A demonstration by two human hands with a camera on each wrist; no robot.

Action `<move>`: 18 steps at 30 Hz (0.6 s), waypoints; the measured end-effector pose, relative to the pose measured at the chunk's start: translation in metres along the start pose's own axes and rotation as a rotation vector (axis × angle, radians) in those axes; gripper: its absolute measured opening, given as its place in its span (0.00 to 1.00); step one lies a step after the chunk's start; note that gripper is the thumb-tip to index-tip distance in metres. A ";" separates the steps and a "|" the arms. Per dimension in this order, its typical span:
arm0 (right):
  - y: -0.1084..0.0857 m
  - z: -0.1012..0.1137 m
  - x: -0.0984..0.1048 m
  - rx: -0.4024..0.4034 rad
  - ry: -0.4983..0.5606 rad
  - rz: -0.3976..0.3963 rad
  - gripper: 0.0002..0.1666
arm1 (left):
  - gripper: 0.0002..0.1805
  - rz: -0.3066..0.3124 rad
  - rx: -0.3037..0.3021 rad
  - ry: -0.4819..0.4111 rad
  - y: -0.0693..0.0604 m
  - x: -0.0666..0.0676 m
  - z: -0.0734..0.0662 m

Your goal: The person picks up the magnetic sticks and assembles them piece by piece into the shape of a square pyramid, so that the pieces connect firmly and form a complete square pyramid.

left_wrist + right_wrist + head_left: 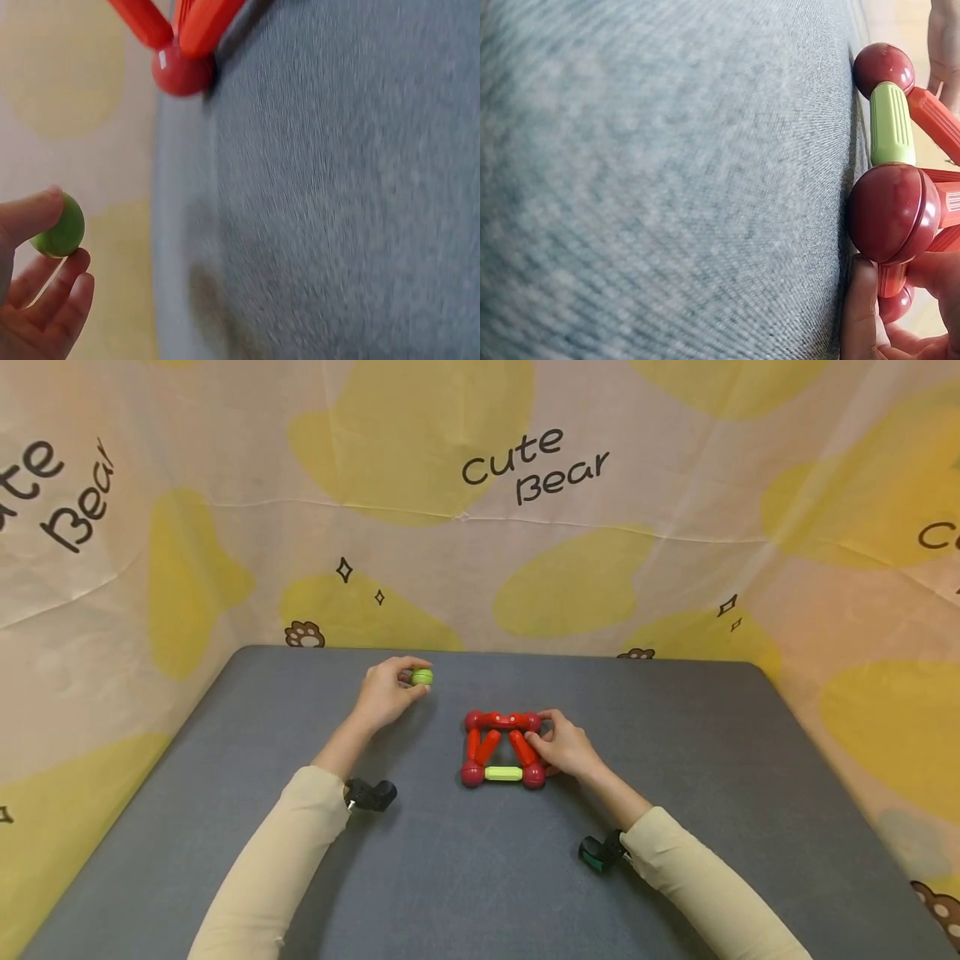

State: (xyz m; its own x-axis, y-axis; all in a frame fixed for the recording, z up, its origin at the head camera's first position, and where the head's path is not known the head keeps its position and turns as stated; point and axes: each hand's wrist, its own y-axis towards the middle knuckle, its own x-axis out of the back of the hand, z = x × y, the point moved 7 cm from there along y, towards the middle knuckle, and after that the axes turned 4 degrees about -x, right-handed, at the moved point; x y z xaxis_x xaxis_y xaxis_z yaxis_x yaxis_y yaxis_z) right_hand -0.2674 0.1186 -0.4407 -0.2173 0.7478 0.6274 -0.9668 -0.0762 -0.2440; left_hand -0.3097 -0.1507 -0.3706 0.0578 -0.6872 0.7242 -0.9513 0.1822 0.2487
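My left hand [384, 695] pinches a light green ball [423, 677] between thumb and fingertips, held above the table in the left wrist view [66, 227]. To its right stands a frame of magnetic rods and dark red balls. A light green rod [503, 773] joins the two near balls [472, 775], and a red rod [504, 720] joins the far ones. Two more red rods [519, 747] slant upward from the near balls, their upper ends free. My right hand [572, 748] grips the frame's right side, its fingers around a side rod [892, 280], largely hidden in the head view.
Everything rests on a dark grey table [465, 877] with rounded far corners. A printed cloth [420, 460] with yellow patches hangs behind it and along both sides. Dark wrist devices [371, 794] sit at both cuffs.
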 end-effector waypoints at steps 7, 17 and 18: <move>-0.001 0.000 0.000 0.002 0.000 -0.002 0.31 | 0.17 0.005 -0.089 -0.045 -0.004 -0.007 -0.027; -0.001 0.000 0.000 0.008 -0.001 -0.008 0.30 | 0.16 0.083 -0.214 -0.108 -0.015 -0.025 -0.070; -0.001 0.000 0.000 0.007 -0.002 -0.008 0.30 | 0.16 0.089 -0.220 -0.111 -0.016 -0.026 -0.074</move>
State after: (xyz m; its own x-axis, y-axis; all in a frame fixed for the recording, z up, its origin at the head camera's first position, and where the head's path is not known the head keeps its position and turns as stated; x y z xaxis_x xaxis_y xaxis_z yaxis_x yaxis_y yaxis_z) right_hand -0.2664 0.1185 -0.4403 -0.2100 0.7470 0.6308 -0.9693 -0.0748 -0.2341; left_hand -0.2739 -0.0835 -0.3461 -0.0683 -0.7327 0.6772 -0.8618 0.3853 0.3299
